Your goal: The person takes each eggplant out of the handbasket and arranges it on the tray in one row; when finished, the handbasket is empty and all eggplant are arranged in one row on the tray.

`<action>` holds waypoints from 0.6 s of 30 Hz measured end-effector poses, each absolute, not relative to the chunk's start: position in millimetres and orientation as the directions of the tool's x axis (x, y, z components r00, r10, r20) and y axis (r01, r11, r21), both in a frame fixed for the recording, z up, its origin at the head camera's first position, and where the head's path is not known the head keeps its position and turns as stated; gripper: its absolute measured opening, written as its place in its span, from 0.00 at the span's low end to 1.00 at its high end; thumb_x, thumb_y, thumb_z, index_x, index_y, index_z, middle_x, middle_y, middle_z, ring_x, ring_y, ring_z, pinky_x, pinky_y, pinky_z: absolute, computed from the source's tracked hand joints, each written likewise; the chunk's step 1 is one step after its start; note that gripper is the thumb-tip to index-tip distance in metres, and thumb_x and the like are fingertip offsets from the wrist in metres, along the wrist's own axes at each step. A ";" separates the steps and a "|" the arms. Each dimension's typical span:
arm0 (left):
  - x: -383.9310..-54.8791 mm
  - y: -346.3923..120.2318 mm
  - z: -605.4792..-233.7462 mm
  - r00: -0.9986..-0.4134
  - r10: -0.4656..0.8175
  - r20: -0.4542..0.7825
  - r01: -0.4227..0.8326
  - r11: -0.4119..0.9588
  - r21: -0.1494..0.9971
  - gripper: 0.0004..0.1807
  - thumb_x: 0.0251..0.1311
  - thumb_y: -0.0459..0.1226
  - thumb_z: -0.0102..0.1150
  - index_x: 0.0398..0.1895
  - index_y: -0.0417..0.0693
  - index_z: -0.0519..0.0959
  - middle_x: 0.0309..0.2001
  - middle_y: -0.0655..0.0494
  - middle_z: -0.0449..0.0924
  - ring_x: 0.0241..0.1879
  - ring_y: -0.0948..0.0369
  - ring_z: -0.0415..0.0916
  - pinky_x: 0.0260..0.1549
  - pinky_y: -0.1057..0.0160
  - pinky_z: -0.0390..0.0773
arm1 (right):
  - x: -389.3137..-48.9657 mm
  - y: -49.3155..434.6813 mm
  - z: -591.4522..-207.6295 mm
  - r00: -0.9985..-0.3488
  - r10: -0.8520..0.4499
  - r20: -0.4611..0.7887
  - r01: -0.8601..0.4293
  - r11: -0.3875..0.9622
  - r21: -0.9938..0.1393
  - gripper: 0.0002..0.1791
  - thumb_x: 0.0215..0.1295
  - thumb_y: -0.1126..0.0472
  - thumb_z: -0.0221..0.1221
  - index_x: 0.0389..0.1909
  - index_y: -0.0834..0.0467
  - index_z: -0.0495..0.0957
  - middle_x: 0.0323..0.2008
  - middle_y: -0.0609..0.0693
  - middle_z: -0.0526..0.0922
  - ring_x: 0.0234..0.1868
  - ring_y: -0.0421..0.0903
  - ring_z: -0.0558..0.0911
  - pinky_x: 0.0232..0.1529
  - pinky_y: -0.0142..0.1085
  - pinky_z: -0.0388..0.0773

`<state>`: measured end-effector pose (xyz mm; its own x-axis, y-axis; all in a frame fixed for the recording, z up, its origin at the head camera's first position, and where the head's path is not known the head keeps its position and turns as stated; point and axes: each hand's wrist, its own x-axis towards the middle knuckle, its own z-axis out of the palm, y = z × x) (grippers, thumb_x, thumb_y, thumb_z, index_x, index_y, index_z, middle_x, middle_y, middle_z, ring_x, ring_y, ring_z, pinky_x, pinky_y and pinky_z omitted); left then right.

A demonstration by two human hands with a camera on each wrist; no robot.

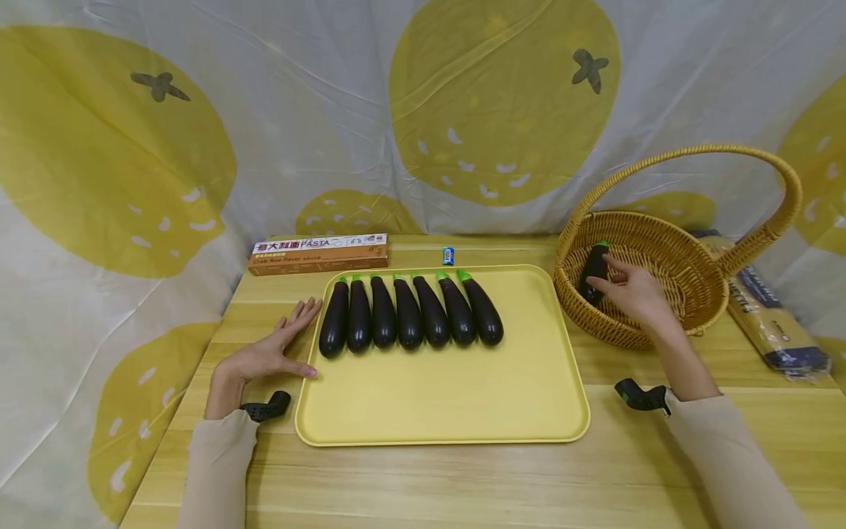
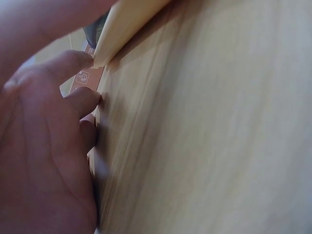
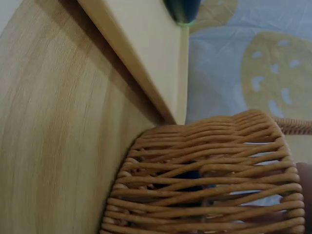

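Note:
Several dark eggplants (image 1: 409,314) with green stem ends lie side by side in a row on the yellow tray (image 1: 436,400). Inside the wicker basket (image 1: 615,327), at its left side, my right hand (image 1: 633,294) holds one more eggplant (image 1: 594,273) between thumb and fingers. The basket wall hides most of that hand in the right wrist view, with dark patches showing through the weave. My left hand (image 1: 274,353) rests at the tray's left edge, fingers spread, the thumb touching the rim. In the left wrist view the left fingers (image 2: 78,66) reach the tray's side.
A pasta box (image 1: 319,254) lies behind the tray at the left. Nearby is a small blue packet (image 1: 448,256) behind the tray. Right of the basket lies a plastic-wrapped package (image 1: 769,316). The tall basket handle (image 1: 700,149) arches over the right arm's side. A printed curtain (image 1: 317,110) hangs behind.

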<state>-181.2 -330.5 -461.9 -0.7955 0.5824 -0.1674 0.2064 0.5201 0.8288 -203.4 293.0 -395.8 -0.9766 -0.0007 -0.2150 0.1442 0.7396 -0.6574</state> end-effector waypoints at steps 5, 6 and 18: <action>-180.9 -330.0 -462.1 -0.796 0.581 -0.169 0.204 0.521 0.829 0.66 0.54 0.36 0.77 0.86 0.51 0.37 0.84 0.45 0.20 0.81 0.42 0.11 0.73 0.31 0.12 | -210.7 291.2 -401.9 -0.977 -0.004 -0.213 0.134 0.768 -0.626 0.43 0.78 0.43 0.55 0.82 0.60 0.51 0.64 0.77 0.72 0.19 0.41 0.71 0.33 0.37 0.72; -180.6 -329.8 -462.2 -0.796 0.581 -0.170 0.202 0.520 0.830 0.66 0.54 0.36 0.77 0.86 0.51 0.37 0.84 0.46 0.20 0.81 0.42 0.10 0.73 0.31 0.12 | -211.5 290.8 -402.7 -0.978 -0.002 -0.208 0.130 0.776 -0.618 0.43 0.77 0.44 0.56 0.82 0.61 0.52 0.62 0.77 0.73 0.19 0.40 0.70 0.31 0.36 0.71; -180.2 -330.0 -461.1 -0.798 0.576 -0.177 0.191 0.520 0.832 0.66 0.54 0.36 0.77 0.86 0.52 0.37 0.84 0.47 0.19 0.81 0.43 0.10 0.73 0.31 0.11 | -205.8 302.3 -400.9 -0.961 -0.006 -0.275 0.192 0.701 -0.687 0.40 0.80 0.51 0.53 0.83 0.57 0.46 0.67 0.74 0.67 0.41 0.53 0.80 0.45 0.44 0.77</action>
<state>-180.2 -330.0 -461.1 -0.7983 0.5757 -0.1770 0.1907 0.5204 0.8324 -205.8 302.3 -400.9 -0.9614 -0.0060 -0.2751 0.1923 0.7005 -0.6872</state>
